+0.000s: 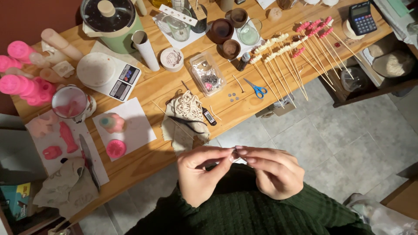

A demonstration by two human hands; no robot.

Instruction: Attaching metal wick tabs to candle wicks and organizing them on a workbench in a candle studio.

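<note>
Left hand point(201, 174) and right hand point(273, 170) meet fingertip to fingertip just off the wooden bench point(174, 82) near edge, over the dark green ribbed sweater point(244, 209). Both pinch narrow on a tiny item, too small to identify. Nearest on the bench: coil of cream wick cord point(188, 105) on beige cloth point(180, 130) at the near edge. Blue-handled scissors point(257, 89) lie further right.

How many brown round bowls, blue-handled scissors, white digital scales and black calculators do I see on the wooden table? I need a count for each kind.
Brown round bowls: 3
Blue-handled scissors: 1
White digital scale: 1
Black calculator: 1
Total: 6
</note>
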